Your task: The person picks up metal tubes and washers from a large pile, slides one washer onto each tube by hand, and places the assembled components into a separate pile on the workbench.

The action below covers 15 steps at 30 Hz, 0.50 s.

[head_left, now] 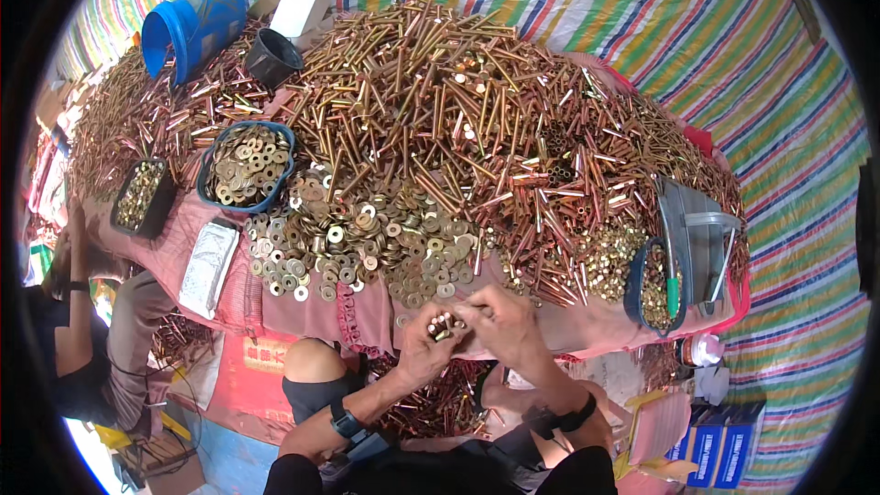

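Near the washer pile, the left hand is cupping metal pieces, best kept steady; the right hand is curling, perhaps pinching one.

One washer heap, two blue basins, one blue bucket.

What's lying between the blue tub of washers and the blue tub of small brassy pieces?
Head view, left to right: loose washers, long coppery pieces, then a heap of small brassy pieces.
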Available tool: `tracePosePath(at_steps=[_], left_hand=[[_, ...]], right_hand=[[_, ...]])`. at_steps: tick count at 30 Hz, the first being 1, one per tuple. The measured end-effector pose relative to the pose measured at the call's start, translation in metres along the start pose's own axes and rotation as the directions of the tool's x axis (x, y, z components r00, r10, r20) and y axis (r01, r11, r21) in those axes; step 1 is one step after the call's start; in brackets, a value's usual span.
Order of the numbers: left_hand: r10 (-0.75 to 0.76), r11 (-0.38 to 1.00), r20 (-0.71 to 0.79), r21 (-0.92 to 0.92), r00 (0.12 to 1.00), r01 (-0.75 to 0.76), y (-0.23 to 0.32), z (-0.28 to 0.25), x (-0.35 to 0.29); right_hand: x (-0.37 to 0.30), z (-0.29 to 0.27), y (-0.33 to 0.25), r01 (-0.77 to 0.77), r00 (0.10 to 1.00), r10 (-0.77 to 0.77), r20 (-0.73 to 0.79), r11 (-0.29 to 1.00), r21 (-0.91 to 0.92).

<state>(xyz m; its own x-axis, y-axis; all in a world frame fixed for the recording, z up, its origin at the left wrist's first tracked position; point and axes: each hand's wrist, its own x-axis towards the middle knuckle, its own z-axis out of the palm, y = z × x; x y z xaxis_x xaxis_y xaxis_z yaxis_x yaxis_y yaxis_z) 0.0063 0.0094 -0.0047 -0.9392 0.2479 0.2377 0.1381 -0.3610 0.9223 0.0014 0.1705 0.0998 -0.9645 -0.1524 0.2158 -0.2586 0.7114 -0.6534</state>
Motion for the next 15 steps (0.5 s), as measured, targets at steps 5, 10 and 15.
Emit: tracePosePath(at_steps=[5,10,15], left_hand=[[-0.104,0.994,-0.132,0.006,0.986,0.105,0.004,-0.001,0.001],[-0.100,0.985,-0.111,-0.155,0.989,0.082,0.010,-0.008,0.008],[-0.053,0.998,-0.110,-0.044,0.993,0.049,0.010,-0.013,0.010]], right_hand=[[0.001,0.007,0.029,-0.405,0.914,0.372,0.163,0.802,0.439],[0.021,0.016,0.063,-0.033,0.993,0.023,-0.114,0.996,-0.081],[0.028,0.028,0.073,0.062,0.998,-0.067,-0.008,0.956,-0.287]])
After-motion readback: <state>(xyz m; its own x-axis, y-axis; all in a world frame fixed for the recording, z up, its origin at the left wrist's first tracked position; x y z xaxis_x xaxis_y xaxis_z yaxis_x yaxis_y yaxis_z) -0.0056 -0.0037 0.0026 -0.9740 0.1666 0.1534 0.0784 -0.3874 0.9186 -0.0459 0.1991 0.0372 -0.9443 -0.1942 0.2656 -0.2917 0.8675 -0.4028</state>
